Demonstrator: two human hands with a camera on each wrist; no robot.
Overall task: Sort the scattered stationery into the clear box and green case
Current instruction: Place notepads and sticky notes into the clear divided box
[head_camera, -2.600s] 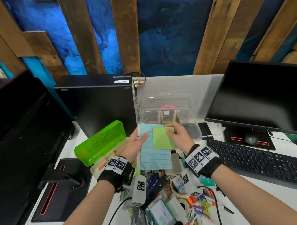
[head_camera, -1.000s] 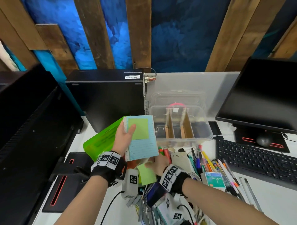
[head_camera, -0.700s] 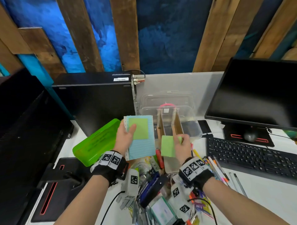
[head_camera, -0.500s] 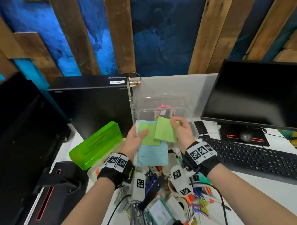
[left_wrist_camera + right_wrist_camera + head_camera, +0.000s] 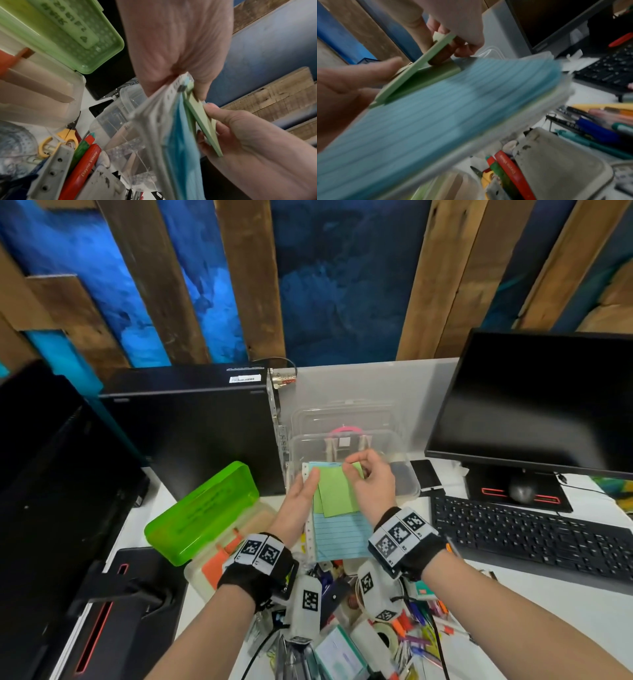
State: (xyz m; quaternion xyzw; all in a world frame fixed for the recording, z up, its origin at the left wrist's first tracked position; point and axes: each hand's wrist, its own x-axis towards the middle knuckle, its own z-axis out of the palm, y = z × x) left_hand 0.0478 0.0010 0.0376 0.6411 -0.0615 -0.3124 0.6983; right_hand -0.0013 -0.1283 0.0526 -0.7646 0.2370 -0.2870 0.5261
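**Barely begun: paper being gathered, the pile waiting**

Plainly, the sorting is sitting at an early stage. The left hand (image 5: 297, 505) is gripping the blue lined pad (image 5: 339, 537) by its punched edge, thumb curled over the top, holding it above the desk in front of the clear box (image 5: 407, 474). The right hand (image 5: 371, 486) is pinching a green sticky-note pad (image 5: 337, 496) at its far corner and is laying it, slightly skewed, on a second green pad already lying on the blue sheet; in the left wrist view the upper one is standing tilted off the stack.

Counting what is showing: two green pads, one blue pad, one clear box with two upright dividers, its lid propped behind, and one green case (image 5: 202, 510) standing open to the left. The case's tray is holding something orange; the box's contents are mostly hidden behind the hands.

What is being left undone looks like nearly everything: a heap of stationery (image 5: 411, 621) is lying near the wrists. Its items are too jumbled to count, though one pair of yellow-handled scissors (image 5: 56, 140) and two red markers (image 5: 82, 171) are showing.
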